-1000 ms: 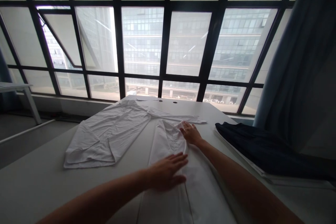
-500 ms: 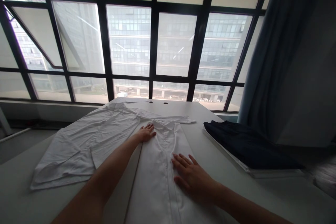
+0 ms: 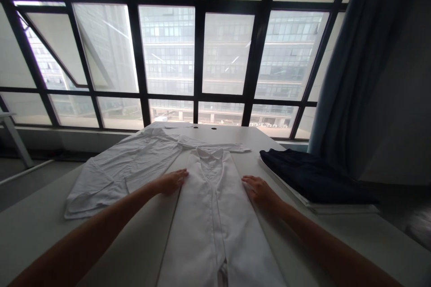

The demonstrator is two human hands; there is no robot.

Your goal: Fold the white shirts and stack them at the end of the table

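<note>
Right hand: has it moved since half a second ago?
Yes. The right hand slid outward across the folded shirt, from its button strip to its right edge, toward the dark garment.

Nothing can be read anywhere in view — no word, label, brand mark or number. The white shirt (image 3: 210, 197) on the table (image 3: 144, 242) shows only plain cloth. The dark garment (image 3: 313, 175) to the right of the shirt is too dim to show any tag — and the building fronts through the window (image 3: 229, 54) behind the shirt are too hazy for signs.

Matt white cloth shirt (image 3: 215, 197)
</note>
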